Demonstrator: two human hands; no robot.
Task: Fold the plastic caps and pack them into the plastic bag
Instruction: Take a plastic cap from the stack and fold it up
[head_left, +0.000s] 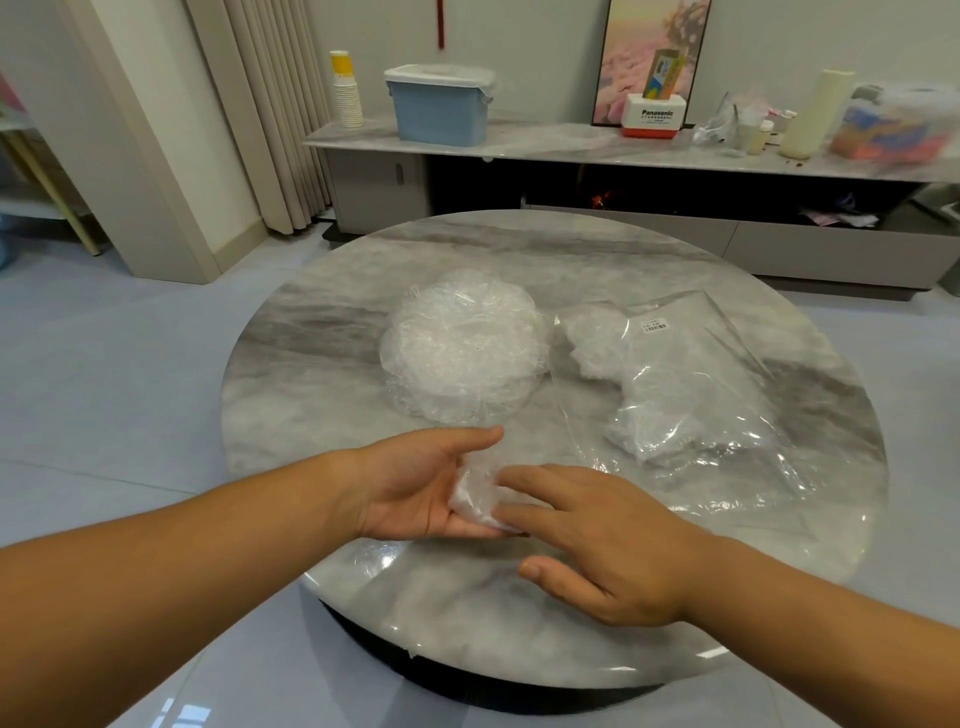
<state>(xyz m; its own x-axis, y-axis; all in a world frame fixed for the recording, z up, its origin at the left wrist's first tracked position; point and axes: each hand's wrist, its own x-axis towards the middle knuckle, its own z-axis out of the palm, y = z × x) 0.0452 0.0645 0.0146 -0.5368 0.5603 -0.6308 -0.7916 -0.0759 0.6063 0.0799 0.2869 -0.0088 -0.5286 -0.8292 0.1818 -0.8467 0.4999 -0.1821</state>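
Head view: cap (475, 500) rests on left hand (415, 486); box (655, 118) reads Panasonic.

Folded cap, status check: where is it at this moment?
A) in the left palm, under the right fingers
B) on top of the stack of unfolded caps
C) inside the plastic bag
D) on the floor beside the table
A: the folded cap lies in the upturned left hand, with the straight fingers of the right hand laid on it, not yet in the plastic bag.
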